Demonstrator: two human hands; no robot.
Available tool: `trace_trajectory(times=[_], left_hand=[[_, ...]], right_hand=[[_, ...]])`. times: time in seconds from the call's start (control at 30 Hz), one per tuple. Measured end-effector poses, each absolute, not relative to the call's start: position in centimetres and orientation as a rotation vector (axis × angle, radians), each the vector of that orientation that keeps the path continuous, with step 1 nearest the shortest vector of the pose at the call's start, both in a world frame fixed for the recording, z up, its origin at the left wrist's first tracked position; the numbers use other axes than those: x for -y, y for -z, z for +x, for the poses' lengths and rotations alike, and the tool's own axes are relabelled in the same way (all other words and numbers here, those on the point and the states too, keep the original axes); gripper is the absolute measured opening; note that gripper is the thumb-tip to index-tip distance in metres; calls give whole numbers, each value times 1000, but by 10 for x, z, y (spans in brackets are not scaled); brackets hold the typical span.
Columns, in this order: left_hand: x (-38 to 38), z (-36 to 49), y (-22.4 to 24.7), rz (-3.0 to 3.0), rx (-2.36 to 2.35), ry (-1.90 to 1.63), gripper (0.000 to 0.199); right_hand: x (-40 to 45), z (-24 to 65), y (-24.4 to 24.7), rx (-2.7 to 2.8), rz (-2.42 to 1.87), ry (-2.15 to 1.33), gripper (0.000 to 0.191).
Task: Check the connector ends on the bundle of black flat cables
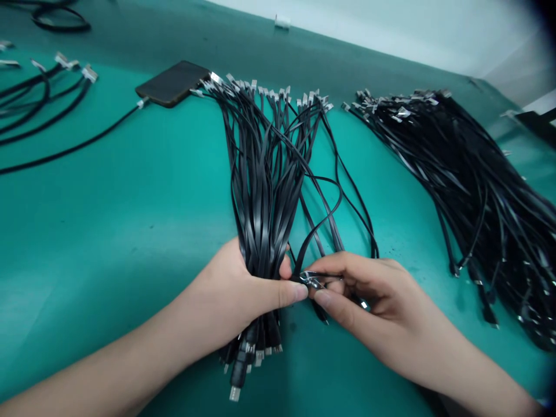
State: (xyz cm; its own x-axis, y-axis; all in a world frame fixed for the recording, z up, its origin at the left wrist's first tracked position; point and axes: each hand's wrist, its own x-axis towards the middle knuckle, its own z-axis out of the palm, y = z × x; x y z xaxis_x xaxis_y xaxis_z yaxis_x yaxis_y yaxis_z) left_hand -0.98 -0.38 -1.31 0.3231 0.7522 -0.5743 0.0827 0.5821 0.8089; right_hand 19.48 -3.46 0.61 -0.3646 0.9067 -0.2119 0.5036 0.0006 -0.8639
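My left hand (230, 295) grips a thick bundle of flat black charging cables (264, 197) near its lower end. Their metal connectors fan out on the mat at the far end, and round black plugs stick out below my fist. My right hand (369, 301) pinches a small metal cable connector (311, 280) between thumb and fingertips, right beside my left thumb. A few loose cable loops (334, 202) arc from the bundle toward that pinch. The connector is partly hidden by my fingers.
A large heap of similar black cables (473, 191) lies to the right on the teal mat (104, 214). A dark smartphone (171, 84) with a cable attached sits at the far side. More black cables (39, 101) lie at the far left, below a pale wall (391, 29).
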Motion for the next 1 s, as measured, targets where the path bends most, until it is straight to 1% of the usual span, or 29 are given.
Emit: trace_trajectory(times=[0.27,0.57,0.9,1.0], left_hand=[[4,-6,10,899,-1232,-481,29],[3,-5,10,884,-1223,-518,27],[4,-6,10,885,-1223,-515,28],[4,-7,10,876,-1239,-469,29]], right_hand=[[34,194,-8,1880,-1488,-1372,13],[32,191,-9,1833,-1497,-1445,23],[33,192,-9,1789,-1521,-1489,25],[30,193,-9,1684,-1544,-1487,24]])
